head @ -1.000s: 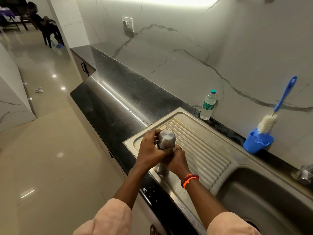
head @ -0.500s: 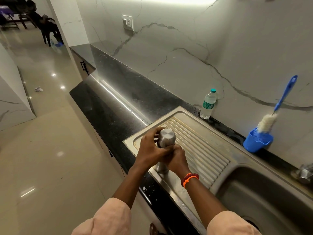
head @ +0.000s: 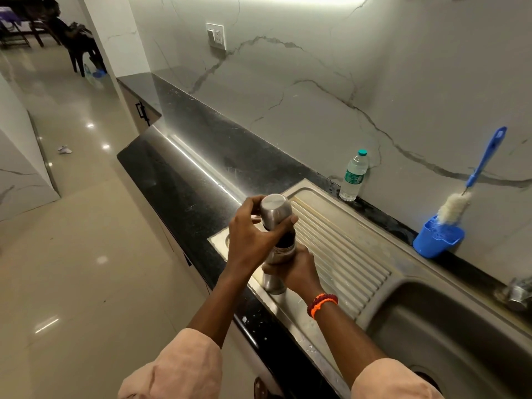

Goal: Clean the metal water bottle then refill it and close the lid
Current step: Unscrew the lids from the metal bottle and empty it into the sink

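1. Both our hands grip one metal bottle (head: 278,256): our right hand (head: 299,269) wraps round its middle, fingers curled tight about the steel body.
2. Our left hand (head: 253,234) grips the lid (head: 275,210) at the top, thumb on the near side and fingers curled over the far side.
3. Between the steel lid and the steel body we see a dark band — whether the lid sits seated or lifted off the neck, we cannot tell.
4. We hold the bottle upright over the left end of the ribbed draining board (head: 339,249); its base sits at the board's front edge, though we cannot tell whether it touches.
5. An orange and red bracelet (head: 322,305) circles our right wrist, and pale pink sleeves (head: 178,367) cover both forearms near the elbow.
6. To the right of the draining board lies the steel sink (head: 449,329), with a tap (head: 516,293) at its far right edge.
7. Against the marble wall (head: 331,70) stands a small clear plastic bottle (head: 353,176) with a green cap, well apart from our hands.
8. Further right, a blue cup (head: 437,240) holds a bottle brush (head: 472,180) — white bristles down, blue handle leaning up against the wall.
9. A black countertop (head: 184,180) runs away to the left of the sink, with a wall socket (head: 215,36) above it.
10. In the far upper left, a person (head: 69,33) sits on a dark chair.
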